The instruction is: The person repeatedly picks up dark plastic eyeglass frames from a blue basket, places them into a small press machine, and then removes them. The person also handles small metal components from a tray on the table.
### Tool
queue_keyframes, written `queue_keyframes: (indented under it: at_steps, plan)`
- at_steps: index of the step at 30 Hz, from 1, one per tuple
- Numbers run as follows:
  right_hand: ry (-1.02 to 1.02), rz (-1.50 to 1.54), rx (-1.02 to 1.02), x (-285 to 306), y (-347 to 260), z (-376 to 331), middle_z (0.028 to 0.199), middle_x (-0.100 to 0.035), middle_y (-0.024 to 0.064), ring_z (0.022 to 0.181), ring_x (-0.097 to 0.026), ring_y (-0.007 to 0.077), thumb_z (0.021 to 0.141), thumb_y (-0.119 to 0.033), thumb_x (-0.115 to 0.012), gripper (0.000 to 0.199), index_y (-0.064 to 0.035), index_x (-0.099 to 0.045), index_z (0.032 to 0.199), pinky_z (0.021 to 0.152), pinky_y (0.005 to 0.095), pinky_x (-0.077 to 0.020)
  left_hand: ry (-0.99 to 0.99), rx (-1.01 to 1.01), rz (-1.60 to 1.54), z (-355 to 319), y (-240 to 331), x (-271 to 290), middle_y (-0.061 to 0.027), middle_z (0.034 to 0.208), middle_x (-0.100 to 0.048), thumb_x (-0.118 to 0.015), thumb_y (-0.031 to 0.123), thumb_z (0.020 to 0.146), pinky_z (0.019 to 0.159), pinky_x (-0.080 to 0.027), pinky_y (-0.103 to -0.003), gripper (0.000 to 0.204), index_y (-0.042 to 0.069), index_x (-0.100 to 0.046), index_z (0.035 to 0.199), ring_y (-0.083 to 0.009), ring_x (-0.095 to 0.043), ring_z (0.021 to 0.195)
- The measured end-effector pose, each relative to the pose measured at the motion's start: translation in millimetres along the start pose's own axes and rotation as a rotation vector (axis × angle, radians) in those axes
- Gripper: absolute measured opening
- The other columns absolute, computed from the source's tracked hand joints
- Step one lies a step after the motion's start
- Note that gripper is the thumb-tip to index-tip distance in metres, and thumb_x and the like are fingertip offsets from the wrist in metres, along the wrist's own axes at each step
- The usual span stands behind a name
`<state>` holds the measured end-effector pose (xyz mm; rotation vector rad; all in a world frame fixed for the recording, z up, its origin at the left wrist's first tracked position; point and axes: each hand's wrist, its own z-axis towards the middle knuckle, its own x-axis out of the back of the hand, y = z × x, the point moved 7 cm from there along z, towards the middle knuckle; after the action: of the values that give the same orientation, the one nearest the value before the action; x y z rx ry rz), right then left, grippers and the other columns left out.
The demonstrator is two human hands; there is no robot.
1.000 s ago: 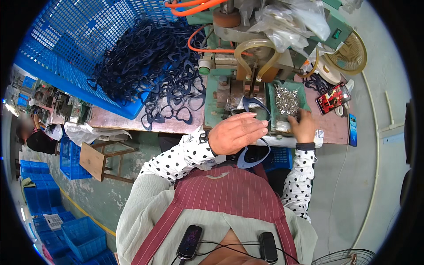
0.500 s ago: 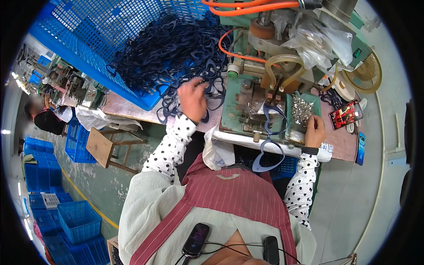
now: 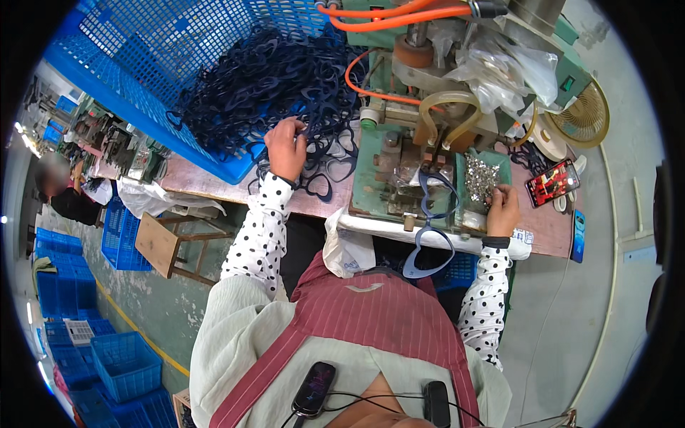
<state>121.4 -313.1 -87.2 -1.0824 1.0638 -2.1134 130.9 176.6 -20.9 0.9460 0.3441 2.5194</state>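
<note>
My left hand (image 3: 287, 148) is at the front edge of a heap of dark blue, glasses-shaped frames (image 3: 264, 85) with heart-shaped loops. Its fingers are curled together; whatever lies between them is too small to make out. One such blue frame (image 3: 428, 239) sits at the press (image 3: 432, 160), its lower loop hanging past the table edge. Over at the right, my right hand (image 3: 504, 210) rests by a green tray (image 3: 505, 171) of small shiny metal pieces (image 3: 481, 177). Its fingertips are pinched at the tray's side, and anything in them is hidden.
The heap spills from a large blue basket (image 3: 143, 64) onto the table (image 3: 207, 175). Orange hoses (image 3: 407, 21) and plastic bags (image 3: 510, 68) hang about the press. Right of the tray lie a lit phone (image 3: 553, 183) and a fan (image 3: 581, 114). Another person (image 3: 71, 203) sits far left.
My left hand has drawn left along the heap's edge, its fingers now closer together. The right hand stays by the tray. The whole view has shifted slightly.
</note>
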Motion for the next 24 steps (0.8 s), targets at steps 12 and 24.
queue_keyframes:
  at_steps: [12,24]
  plan:
    - [-0.333,0.461,0.041,-29.0,-151.1,-24.1,0.082,-0.068,0.0014,0.068,-0.056,0.0066,0.080,-0.001,-0.068,0.016,-0.0008,-0.073,0.095,0.063,0.0210,-0.0441,-0.049,-0.684,-0.345,-26.6,224.8,21.9,-0.0029,0.098,-0.069,-0.065,0.010,0.075,0.090,-0.045,-0.042,0.037,0.010,-0.066,0.111,-0.0193,-0.063,0.087]
    - [-0.374,0.483,-0.084,-45.7,-170.2,-33.1,0.079,-0.068,0.0053,0.063,-0.051,0.0036,0.073,-0.001,-0.074,0.042,-0.0012,-0.052,0.109,0.054,0.0207,-0.0404,-0.204,-0.775,-0.645,-39.8,242.3,6.9,-0.0089,0.100,-0.070,-0.071,0.009,0.077,0.087,-0.050,-0.042,0.037,0.003,-0.065,0.112,-0.0231,-0.066,0.085]
